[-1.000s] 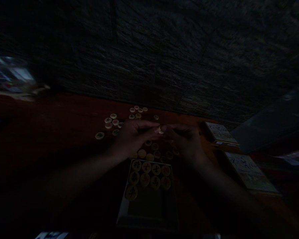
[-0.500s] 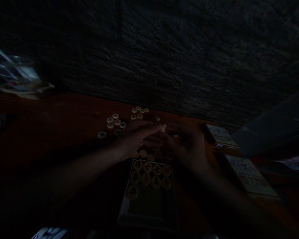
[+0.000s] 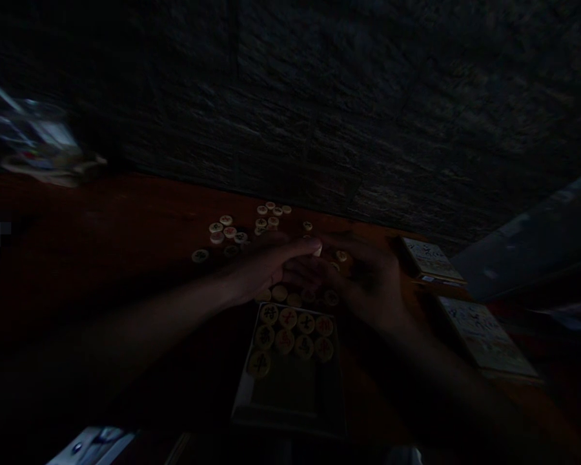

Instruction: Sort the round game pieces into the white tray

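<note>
In the dim head view, my left hand (image 3: pixel 271 265) reaches in from the left, its thumb pressed on the edge of a small round Chinese chess piece (image 3: pixel 318 250). My right hand (image 3: pixel 372 284) meets it from the right. Its thumb and fingers curve in, with their tips at the same piece, though darkness blurs the exact contact. Below both hands lies a shallow box (image 3: pixel 290 394), partly filled with rows of Chinese chess pieces with black and red characters. A few more pieces (image 3: pixel 279 294) lie just beyond the box, under my hands.
Loose chess pieces (image 3: pixel 230 232) are scattered on the reddish wooden table (image 3: pixel 140 219) toward the wall (image 3: pixel 290 116). A clear cup with a straw (image 3: pixel 48 139) stands at far left. Two flat illustrated boxes (image 3: pixel 428 258) (image 3: pixel 487 336) lie on the right.
The piece between my fingers has turned, and its marked face no longer shows. My hands stay together in about the same place. The view has shifted slightly.
</note>
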A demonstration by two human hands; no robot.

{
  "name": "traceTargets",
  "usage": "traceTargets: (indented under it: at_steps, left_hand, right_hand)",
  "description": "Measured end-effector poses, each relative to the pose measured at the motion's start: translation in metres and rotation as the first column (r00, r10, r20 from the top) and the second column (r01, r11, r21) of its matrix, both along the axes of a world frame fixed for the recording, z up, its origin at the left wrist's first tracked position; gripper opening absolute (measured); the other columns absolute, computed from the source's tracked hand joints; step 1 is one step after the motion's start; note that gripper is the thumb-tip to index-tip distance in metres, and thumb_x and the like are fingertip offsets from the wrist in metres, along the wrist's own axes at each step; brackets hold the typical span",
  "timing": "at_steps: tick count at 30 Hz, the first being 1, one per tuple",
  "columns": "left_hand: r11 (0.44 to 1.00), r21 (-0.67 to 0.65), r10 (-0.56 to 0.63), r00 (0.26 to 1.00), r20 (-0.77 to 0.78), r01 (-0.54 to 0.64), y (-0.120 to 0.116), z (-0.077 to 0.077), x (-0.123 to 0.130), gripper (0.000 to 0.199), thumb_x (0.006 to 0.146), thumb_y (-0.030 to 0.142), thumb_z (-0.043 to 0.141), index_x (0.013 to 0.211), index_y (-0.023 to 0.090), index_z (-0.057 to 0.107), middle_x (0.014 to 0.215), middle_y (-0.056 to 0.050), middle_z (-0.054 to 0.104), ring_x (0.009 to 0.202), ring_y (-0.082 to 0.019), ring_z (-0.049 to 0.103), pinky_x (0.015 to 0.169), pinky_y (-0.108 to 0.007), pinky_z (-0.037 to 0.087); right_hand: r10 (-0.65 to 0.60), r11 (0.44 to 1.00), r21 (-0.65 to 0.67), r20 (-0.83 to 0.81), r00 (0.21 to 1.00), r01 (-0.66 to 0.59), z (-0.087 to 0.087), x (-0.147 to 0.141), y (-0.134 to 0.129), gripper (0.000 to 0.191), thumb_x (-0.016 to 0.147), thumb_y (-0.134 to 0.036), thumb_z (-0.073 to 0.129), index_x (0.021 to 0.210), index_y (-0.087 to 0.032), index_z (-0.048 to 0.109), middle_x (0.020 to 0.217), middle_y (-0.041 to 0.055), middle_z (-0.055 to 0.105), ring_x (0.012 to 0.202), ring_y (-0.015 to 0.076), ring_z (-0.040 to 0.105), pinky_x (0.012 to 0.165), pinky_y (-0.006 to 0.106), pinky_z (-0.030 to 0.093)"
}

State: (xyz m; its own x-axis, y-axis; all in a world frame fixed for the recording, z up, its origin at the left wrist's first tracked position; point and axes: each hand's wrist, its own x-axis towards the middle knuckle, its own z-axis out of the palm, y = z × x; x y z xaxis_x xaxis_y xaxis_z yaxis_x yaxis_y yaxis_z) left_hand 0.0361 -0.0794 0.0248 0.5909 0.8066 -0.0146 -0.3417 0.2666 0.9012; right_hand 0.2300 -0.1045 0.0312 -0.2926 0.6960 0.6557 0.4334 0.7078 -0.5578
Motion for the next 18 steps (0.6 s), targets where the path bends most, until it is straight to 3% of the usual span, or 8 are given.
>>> traceTargets:
  at_steps: [8, 14, 18]
  left_hand:
    - [1.0, 0.025, -0.005, 0.999, -0.041, 0.006, 0.0012, 0.0003, -0.001, 0.03, 0.082, 0.038, 0.082, 0.087, 0.008, 0.076, 0.083, -0.012, 0.078, 0.072, -0.019, 0.075, 0.072, -0.032, 0.062]
    - [0.999, 0.044, -0.026, 0.997, -0.076, 0.029, 0.0012, -0.0013, -0.0009, 0.04, 0.085, 0.049, 0.078, 0.097, 0.011, 0.076, 0.082, -0.011, 0.078, 0.074, -0.021, 0.076, 0.073, -0.034, 0.062]
    - [0.998, 0.057, 0.027, 0.994, -0.108, -0.021, 0.0, 0.0017, -0.0011, 0.031, 0.084, 0.04, 0.08, 0.09, 0.01, 0.076, 0.084, -0.012, 0.079, 0.073, -0.02, 0.076, 0.074, -0.033, 0.062]
  right_hand:
    - [0.004, 0.999, -0.04, 0.008, 1.0, -0.004, -0.0017, 0.0014, 0.0005, 0.033, 0.088, -0.023, 0.077, 0.121, -0.028, 0.076, 0.113, 0.0035, 0.079, 0.099, 0.0221, 0.075, 0.085, 0.036, 0.06]
    - [-0.044, 0.999, 0.004, 0.021, 0.999, 0.044, -0.002, 0.0015, 0.0007, 0.028, 0.084, -0.028, 0.082, 0.111, -0.028, 0.079, 0.102, 0.0025, 0.081, 0.091, 0.0223, 0.075, 0.081, 0.036, 0.06]
    - [-0.029, 0.998, -0.06, -0.019, 0.999, 0.027, -0.0036, 0.0012, 0.0026, 0.035, 0.083, -0.027, 0.082, 0.117, -0.028, 0.078, 0.107, 0.0023, 0.081, 0.094, 0.0225, 0.076, 0.083, 0.035, 0.06]
